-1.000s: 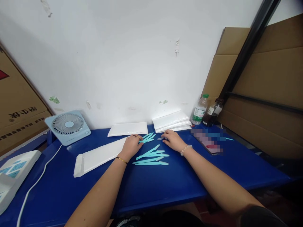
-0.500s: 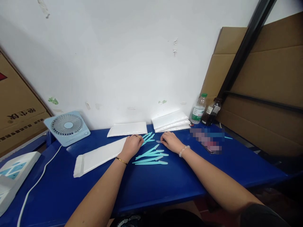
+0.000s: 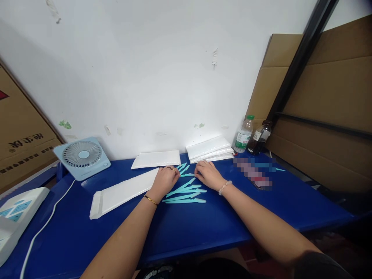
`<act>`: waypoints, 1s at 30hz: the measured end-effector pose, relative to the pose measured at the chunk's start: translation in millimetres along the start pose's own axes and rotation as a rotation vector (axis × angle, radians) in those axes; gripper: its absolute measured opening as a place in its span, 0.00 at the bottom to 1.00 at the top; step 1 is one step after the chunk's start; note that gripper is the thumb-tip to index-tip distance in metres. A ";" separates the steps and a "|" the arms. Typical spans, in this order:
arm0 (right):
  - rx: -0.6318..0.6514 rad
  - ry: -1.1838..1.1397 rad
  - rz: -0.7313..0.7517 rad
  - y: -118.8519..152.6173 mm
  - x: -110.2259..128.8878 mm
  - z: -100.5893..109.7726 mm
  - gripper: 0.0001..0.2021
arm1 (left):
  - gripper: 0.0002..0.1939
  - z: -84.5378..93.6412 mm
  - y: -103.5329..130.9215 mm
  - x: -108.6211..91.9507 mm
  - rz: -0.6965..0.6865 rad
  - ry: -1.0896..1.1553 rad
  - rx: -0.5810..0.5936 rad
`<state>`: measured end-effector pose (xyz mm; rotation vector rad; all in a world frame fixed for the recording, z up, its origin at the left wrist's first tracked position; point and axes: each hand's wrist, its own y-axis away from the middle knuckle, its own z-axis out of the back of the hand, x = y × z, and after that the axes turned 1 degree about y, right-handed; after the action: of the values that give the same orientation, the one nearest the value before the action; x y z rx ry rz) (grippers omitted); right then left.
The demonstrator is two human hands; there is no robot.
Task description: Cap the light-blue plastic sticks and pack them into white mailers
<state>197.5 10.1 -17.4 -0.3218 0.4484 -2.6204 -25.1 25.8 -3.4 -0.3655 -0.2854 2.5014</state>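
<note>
Turquoise sticks [image 3: 188, 190] (slim, pale-tipped) lie loosely fanned — some crossing.

Blue table [image 3: 209, 228] under turquoise sticks [image 3: 186, 200], white envelopes [image 3: 124, 193], pale-blue fan [image 3: 84, 154], green-capped bottle [image 3: 243, 135] and brown-capped bottle [image 3: 258, 141].

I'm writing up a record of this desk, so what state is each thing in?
Left hand: fingers curled beside the teal tools, exact grip unclear.
Right hand: pinching a small clear piece.
Teal tools: loose, some crossing.
Long white packet: lying flat; whether filled, unclear.
White packet stack: uneven, edges offset.
Green-capped bottle: upright, capped.
Dark bottle: upright, capped.
Fan: tilted back; running or not, unclear.
</note>
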 end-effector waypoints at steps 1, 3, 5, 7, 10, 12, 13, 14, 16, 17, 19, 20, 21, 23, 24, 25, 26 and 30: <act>-0.006 -0.003 0.012 0.5 2.6 1.3 0.03 | 0.13 0.3 0.3 -2.3 -0.013 0.004 0.001; -0.003 -0.019 0.049 2.2 5.8 3.6 0.03 | 0.13 0.6 1.4 -6.0 -0.046 0.013 0.014; 0.042 -0.068 0.101 4.4 4.0 5.6 0.03 | 0.13 0.9 3.0 -7.7 -0.081 0.035 0.038; 0.080 -0.127 0.123 6.2 -4.5 7.6 0.04 | 0.15 0.9 4.3 -6.5 -0.100 0.072 0.070; 0.004 -0.127 -0.003 6.8 -27.0 9.8 0.06 | 0.16 -1.3 4.5 1.7 -0.046 0.088 0.066; -0.094 -0.073 -0.161 6.5 -43.1 8.9 0.07 | 0.14 -5.0 3.2 10.1 0.033 0.044 0.033; -0.124 -0.049 -0.230 6.4 -49.8 7.5 0.07 | 0.13 -7.1 2.3 14.3 0.069 0.017 0.022; -0.137 -0.032 -0.283 6.4 -55.0 5.3 0.07 | 0.12 -9.1 1.3 18.1 0.097 -0.006 0.018; -0.120 -0.021 -0.330 6.6 -60.1 -0.2 0.07 | 0.11 -12.0 -0.6 23.3 0.119 -0.033 0.028; -0.103 -0.021 -0.330 6.5 -60.1 -3.1 0.07 | 0.10 -12.6 -1.4 24.5 0.118 -0.042 0.032; -0.081 -0.004 -0.304 5.7 -56.1 -7.9 0.08 | 0.08 -12.7 -2.3 24.8 0.104 -0.065 0.034; -0.077 0.020 -0.287 5.0 -52.7 -9.5 0.08 | 0.08 -12.4 -2.5 24.2 0.093 -0.079 0.035; -0.076 0.054 -0.268 4.3 -49.0 -10.5 0.07 | 0.09 -12.0 -2.6 23.4 0.085 -0.093 0.035; -0.078 0.140 -0.228 3.0 -41.8 -10.6 0.05 | 0.11 -11.3 -2.5 22.2 0.070 -0.107 0.038; -0.082 0.180 -0.210 2.5 -38.9 -10.0 0.05 | 0.12 -10.9 -2.4 21.9 0.065 -0.107 0.041; -0.087 0.209 -0.192 2.3 -36.8 -9.2 0.05 | 0.12 -10.5 -2.2 21.7 0.062 -0.103 0.040; -0.095 0.221 -0.180 2.3 -35.6 -8.2 0.06 | 0.12 -10.0 -2.0 21.7 0.060 -0.093 0.036; -0.145 0.059 -0.225 3.7 -39.4 -4.9 0.04 | 0.11 -6.4 0.3 20.7 0.084 0.038 -0.021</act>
<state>231.7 27.0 -29.1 -0.3617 0.6589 -2.8274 -39.5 38.4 -13.6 -0.4414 -0.2861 2.5718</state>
